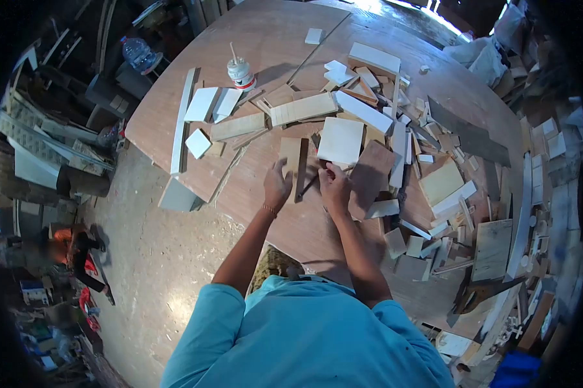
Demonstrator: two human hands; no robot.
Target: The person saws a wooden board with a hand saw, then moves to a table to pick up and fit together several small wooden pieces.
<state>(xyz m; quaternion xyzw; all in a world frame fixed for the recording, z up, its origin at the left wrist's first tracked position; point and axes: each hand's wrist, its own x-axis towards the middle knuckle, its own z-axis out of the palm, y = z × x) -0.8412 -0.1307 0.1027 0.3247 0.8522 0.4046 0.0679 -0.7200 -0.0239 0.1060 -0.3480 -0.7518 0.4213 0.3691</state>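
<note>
My left hand [278, 185] is at the left edge of a narrow brown wooden block [292, 152], its thumb and fingers apart and overlapping the block. To the right, my right hand [335, 189] has its fingers bent and pressed together just below a white square board [340, 138]. What those fingers hold, if anything, is too small to make out. A thin dark stick-like thing [308, 187] lies between the two hands. Beside my right hand is a reddish-brown board [371, 169].
Wood offcuts [443, 184] are heaped over the table's right side. A white tub with a stick in it [241, 73] stands farther back, and a long strip [185, 123] lies near the left edge. On the floor at left, a person in orange [68, 249] sits low.
</note>
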